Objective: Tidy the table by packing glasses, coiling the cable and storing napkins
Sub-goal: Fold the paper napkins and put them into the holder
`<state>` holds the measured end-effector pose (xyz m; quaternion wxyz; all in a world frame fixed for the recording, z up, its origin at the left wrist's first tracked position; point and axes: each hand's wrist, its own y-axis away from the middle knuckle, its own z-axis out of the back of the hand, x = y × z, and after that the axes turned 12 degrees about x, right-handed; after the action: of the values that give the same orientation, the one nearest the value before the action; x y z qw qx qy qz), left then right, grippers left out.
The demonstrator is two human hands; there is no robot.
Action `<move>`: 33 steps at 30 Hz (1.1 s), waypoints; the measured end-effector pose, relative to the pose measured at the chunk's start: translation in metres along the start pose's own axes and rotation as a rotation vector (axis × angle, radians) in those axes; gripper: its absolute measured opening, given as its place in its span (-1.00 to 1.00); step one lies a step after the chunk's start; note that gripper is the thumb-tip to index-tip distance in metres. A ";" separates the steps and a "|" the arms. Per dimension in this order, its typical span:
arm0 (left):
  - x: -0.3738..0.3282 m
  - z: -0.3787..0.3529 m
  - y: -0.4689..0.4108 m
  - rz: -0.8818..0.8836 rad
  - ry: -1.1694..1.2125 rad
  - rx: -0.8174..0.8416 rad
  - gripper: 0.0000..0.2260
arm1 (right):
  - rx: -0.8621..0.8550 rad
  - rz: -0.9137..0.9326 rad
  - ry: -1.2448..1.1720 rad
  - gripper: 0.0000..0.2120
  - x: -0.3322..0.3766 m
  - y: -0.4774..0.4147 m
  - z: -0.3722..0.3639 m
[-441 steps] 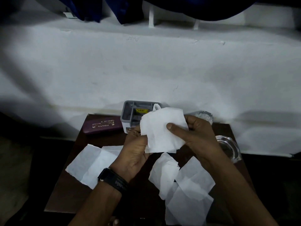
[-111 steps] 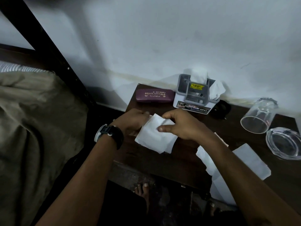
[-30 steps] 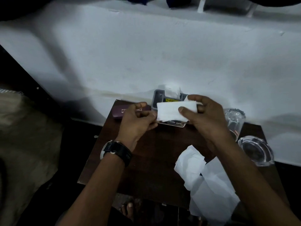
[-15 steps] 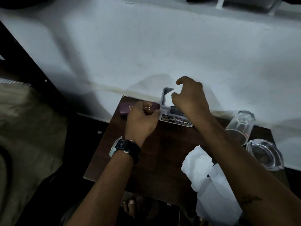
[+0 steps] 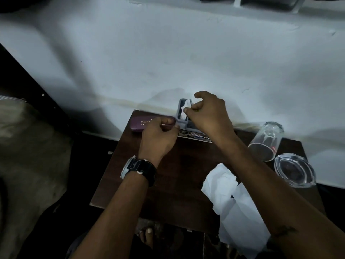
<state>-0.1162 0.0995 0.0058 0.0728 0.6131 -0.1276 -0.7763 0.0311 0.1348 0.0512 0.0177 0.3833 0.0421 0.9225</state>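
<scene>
Dim, bluish light; deep shadows at left; wide-angle bending edges; slight blur.

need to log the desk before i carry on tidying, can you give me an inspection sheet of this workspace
surface: dark wooden table, bare in the middle.
job's things: folded napkin partly in the grey holder; loose napkins piled at the near right edge; maroon glasses case closed, left of the holder.
clutter: clear tumbler and glass ashtray at the right.
hands: right hand pinches the folded napkin; left hand curled beside the holder, grip unclear; watch on its wrist.
cables: nothing seen.
surroundings: white wall behind; fabric at left; bare foot below the table.
</scene>
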 end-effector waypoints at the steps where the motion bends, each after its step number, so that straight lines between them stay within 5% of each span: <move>1: 0.000 -0.001 0.000 0.004 0.001 -0.001 -0.87 | 0.013 0.006 -0.009 -0.49 0.001 0.001 0.001; 8: -0.002 -0.002 0.006 -0.018 -0.040 0.063 -0.91 | -0.134 0.056 -0.190 -0.79 -0.027 0.038 0.053; 12: -0.001 -0.019 0.020 0.000 -0.240 0.249 -0.85 | -0.110 -0.071 -0.208 -0.90 -0.075 0.082 0.094; 17: -0.001 -0.057 0.043 -0.028 -0.766 0.475 -0.67 | 0.215 -0.208 -0.089 -0.79 -0.128 0.119 0.109; 24: -0.007 -0.116 0.053 -0.078 -0.957 0.542 -0.52 | 0.463 -0.103 0.363 -0.51 -0.162 0.147 0.087; 28: -0.004 -0.134 0.052 -0.063 -0.964 0.448 -0.57 | 0.497 -0.154 0.499 -0.38 -0.164 0.149 0.076; 33: -0.005 -0.124 0.042 0.091 -0.721 0.478 -0.55 | 0.502 -0.144 0.490 -0.44 -0.166 0.154 0.076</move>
<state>0.0037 0.0467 -0.0044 -0.0865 0.2962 -0.3480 -0.8853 0.2026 -0.0240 0.0014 -0.0225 0.1394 0.2973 0.9443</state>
